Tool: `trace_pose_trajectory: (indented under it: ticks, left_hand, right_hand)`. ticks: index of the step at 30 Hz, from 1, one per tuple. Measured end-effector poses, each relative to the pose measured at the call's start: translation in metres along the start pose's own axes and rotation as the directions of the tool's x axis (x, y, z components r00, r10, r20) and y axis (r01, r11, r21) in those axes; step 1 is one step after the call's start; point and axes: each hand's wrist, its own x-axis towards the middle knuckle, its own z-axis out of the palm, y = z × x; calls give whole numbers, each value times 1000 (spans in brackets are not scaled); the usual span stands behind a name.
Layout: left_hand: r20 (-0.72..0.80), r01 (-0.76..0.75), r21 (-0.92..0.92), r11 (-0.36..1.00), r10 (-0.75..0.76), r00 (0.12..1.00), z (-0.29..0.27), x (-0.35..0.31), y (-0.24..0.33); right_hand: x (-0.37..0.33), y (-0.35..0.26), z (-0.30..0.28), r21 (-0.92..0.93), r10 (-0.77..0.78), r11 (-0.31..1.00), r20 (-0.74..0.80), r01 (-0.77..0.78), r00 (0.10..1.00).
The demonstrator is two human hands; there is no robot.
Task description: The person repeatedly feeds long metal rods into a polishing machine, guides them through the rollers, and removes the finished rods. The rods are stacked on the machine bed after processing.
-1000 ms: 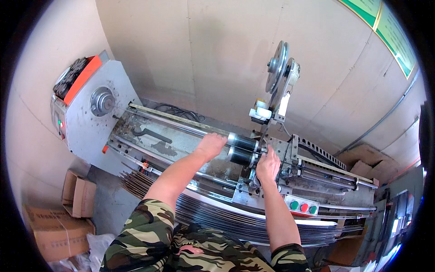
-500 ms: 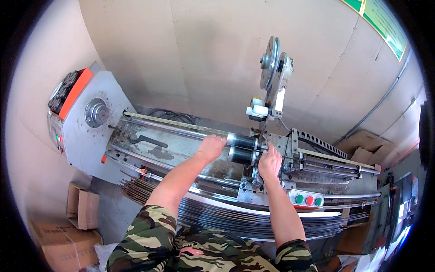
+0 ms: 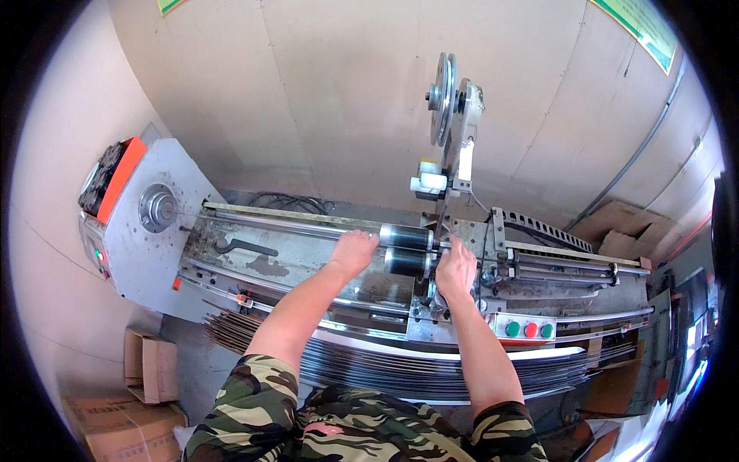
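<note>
My left hand (image 3: 356, 252) is closed at the left end of two black rollers with silver ends, the far roller (image 3: 406, 236) and the near roller (image 3: 407, 262). Its fingers appear wrapped on a thin metal rod (image 3: 419, 249) that shows between the rollers; the grip itself is partly hidden. My right hand (image 3: 456, 269) is just right of the rollers, over the machine's carriage (image 3: 429, 326). Its fingers are bent together and point away from me; what they hold is hidden.
Left stands a grey headstock with a round chuck (image 3: 158, 208). A hook spanner (image 3: 245, 246) lies on the bed. Spools (image 3: 443, 100) rise behind the carriage. Push buttons (image 3: 530, 329) sit at right; a bundle of long thin rods (image 3: 446, 373) lies in front. Cardboard boxes (image 3: 150, 366) stand lower left.
The view has shifted slightly. Both hands keep nearly the same places by the rollers, with the left still at their left end and the right at the carriage.
</note>
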Motion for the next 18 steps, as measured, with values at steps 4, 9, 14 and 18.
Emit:
trace_pose_trajectory:
  ticks: [4,9,14,18]
  left_hand:
    - [-25,8,-6,1000,-8,1000,8,-5,-7]
    - [-34,0,9,1000,0,999,7,-10,-6]
    - [6,6,46,999,-6,1000,0,-7,-2]
    - [-44,-10,58,998,13,999,7,-7,-16]
  right_hand:
    - [-2,-6,3,-12,-31,999,-11,31,999]
    - [-4,-7,4,-6,-14,1000,28,14,1000]
    - [-5,-2,5,-3,-28,1000,0,28,1000]
    - [-2,-6,9,21,-39,999,0,38,999]
